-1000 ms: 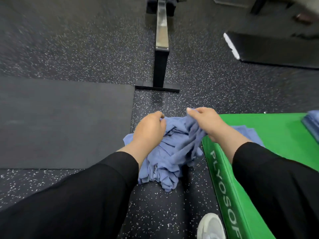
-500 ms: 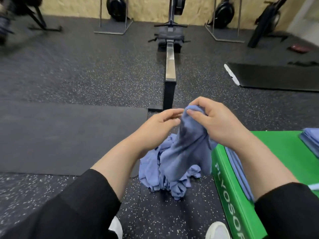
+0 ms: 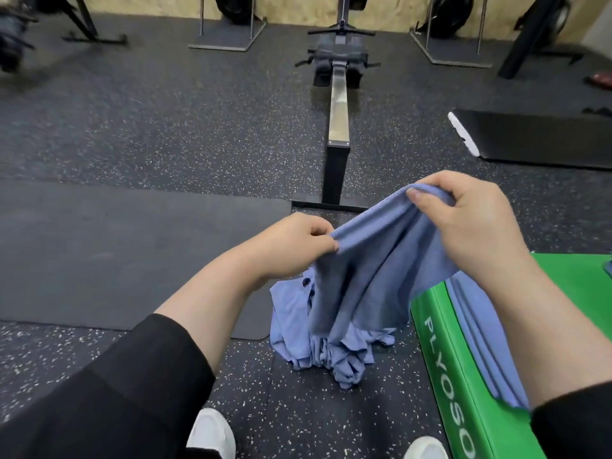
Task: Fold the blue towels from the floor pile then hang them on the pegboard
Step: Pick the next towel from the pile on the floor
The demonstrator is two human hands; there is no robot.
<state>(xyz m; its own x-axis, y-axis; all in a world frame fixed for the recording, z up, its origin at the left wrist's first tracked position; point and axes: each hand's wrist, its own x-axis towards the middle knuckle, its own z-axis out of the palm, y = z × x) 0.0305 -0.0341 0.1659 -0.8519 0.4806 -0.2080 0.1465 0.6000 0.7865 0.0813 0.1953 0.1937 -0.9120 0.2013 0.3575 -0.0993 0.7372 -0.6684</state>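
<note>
Two hands are at work on a single blue towel (image 3: 374, 260): the left hand (image 3: 291, 246) pinches its top edge near the centre of the view, and the right hand (image 3: 470, 226), at about two o'clock from it and a little higher, has its grip clamped on the same edge with thumb over curled fingers. The towel hangs between them in loose folds, its lower end reaching down to the floor pile (image 3: 324, 342) of crumpled blue towels, which sits on the speckled floor (image 3: 165, 134) at six o'clock from the hands, just beside the green plyo box (image 3: 463, 376). One more stretch of blue cloth (image 3: 480, 342) lies draped over the box's near corner, at about four o'clock; I cannot tell whether it is part of the held towel or a separate one. At the far right edge, around three o'clock, a sliver of blue (image 3: 608, 268) rests on the box top, possibly folded towels, though too little shows to be sure. By my reading the task is early: this towel is only being opened out, no fold is made, the pile holds several more, and no pegboard is in view, so all hanging remains.
</note>
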